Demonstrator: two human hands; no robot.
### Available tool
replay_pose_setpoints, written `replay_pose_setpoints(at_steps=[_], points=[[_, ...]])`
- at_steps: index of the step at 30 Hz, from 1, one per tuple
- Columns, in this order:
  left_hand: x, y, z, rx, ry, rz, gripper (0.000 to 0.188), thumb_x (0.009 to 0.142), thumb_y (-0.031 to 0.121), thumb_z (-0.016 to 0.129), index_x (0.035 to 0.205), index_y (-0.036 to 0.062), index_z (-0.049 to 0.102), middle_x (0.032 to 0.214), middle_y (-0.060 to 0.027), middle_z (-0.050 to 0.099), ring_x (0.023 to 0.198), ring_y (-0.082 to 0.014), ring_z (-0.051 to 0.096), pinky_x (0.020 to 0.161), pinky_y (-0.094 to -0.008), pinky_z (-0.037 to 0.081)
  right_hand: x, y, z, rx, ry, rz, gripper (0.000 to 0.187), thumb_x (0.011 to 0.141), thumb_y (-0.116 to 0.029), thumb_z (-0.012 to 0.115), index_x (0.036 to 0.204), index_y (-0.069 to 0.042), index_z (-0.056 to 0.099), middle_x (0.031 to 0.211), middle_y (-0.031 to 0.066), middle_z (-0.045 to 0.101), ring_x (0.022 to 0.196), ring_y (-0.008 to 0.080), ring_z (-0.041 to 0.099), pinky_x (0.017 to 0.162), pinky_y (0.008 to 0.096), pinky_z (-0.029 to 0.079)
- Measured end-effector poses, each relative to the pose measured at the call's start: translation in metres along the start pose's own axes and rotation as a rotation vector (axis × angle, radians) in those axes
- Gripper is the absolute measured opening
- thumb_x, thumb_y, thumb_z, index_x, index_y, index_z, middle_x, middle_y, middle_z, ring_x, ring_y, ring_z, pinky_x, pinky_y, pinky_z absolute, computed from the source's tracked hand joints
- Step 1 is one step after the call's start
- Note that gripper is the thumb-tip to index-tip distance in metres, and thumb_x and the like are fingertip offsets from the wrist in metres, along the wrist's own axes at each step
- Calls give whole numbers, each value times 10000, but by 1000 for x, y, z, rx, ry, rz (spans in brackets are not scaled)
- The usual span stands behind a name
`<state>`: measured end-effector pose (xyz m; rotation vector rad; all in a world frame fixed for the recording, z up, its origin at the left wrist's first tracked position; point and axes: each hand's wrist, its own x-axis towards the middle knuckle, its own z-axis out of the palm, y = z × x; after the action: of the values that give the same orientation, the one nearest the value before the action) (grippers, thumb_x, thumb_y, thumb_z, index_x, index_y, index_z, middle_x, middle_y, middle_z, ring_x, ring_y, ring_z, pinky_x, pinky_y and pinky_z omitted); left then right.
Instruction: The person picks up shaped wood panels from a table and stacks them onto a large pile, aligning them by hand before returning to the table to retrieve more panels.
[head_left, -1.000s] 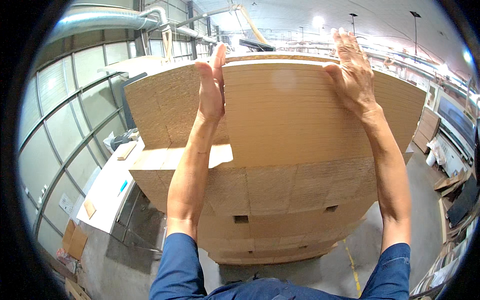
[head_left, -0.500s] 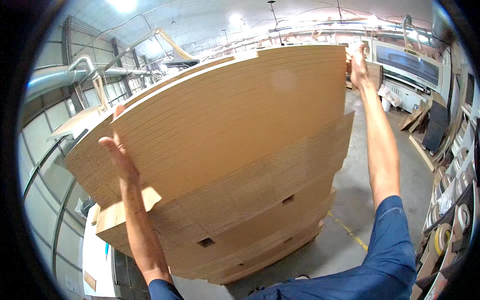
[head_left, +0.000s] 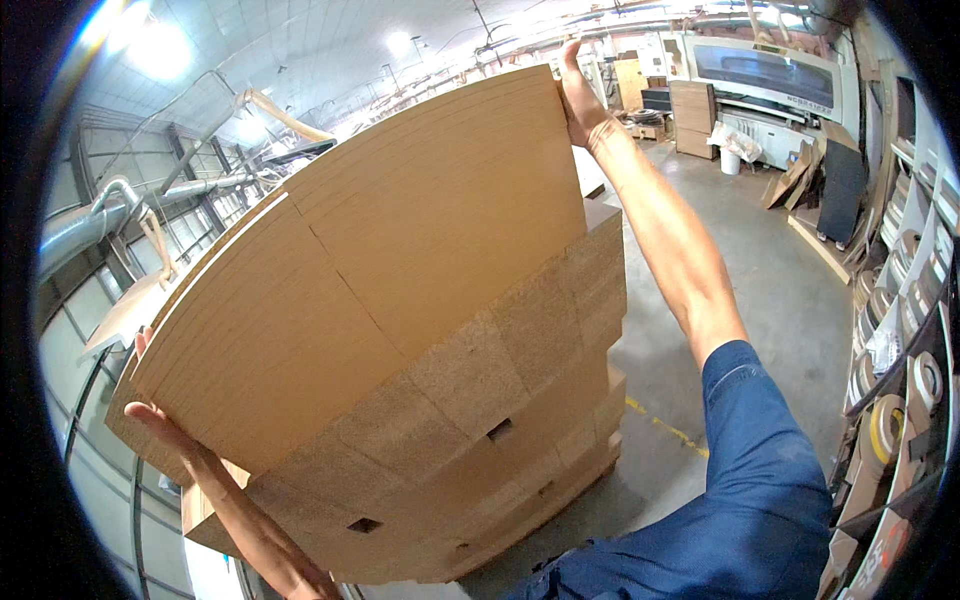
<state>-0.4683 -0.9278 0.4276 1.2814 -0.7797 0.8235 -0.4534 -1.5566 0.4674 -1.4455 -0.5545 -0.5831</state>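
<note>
A tall stack of tan wood panels [head_left: 440, 200] fills the middle of the view, with thin layer lines along its front and a dark vertical seam. At its near left end is my left hand [head_left: 165, 425], thumb spread apart from the fingers. Part of that hand is hidden behind the corner. My right hand [head_left: 583, 105] lies against the right end of the upper panels, one digit pointing up and the others partly hidden behind the end. Below sit rougher particleboard panels [head_left: 470, 370], stepped at the right side, with small dark rectangular gaps between layers.
Rolls of edge banding [head_left: 885, 425] stand on racks at the right. A large white machine [head_left: 760, 75] is at the back right, near a white bucket [head_left: 730, 160] and a dark leaning panel [head_left: 845, 190]. A yellow line [head_left: 680, 435] crosses the concrete floor. Ducts [head_left: 80, 235] run left.
My left hand has moved left and down to the stack's left end. The view has turned right, so the stack and my right hand appear farther left. A vertical seam now shows.
</note>
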Motion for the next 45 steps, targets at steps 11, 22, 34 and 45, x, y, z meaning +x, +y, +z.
replay_pose_setpoints(at_steps=[11,22,34,45], points=[[6,3,-12,55,-7,16,1129,770,875,250,1504,20,180,1554,-162,229,1438,-281,197,1181,-437,130,-22,-14,22,-80,129,-61,924,894,-742,99,1390,-20,395,1161,184,587,1129,216,567,928,459,499],[13,13,-23,633,94,278,983,871,704,418,1504,2,143,1579,-176,114,1463,-319,73,1181,-444,84,-23,-14,32,27,44,-99,974,868,-765,141,1457,-7,304,1403,198,438,1275,221,474,997,338,477],[-38,2,192,1360,-303,707,1020,826,685,484,1469,-54,201,1561,-223,119,1468,-334,13,1180,-495,-41,-19,-8,26,-81,48,-126,957,858,-784,144,1278,-2,504,1072,160,604,1018,174,614,760,316,576],[-68,-21,169,1432,-230,664,1016,854,701,429,1500,-19,116,1573,-224,-20,1460,-341,-85,1164,-510,-71,-23,12,10,-80,21,-65,990,846,-802,157,1384,-10,410,1059,139,618,1049,184,602,737,316,556]])
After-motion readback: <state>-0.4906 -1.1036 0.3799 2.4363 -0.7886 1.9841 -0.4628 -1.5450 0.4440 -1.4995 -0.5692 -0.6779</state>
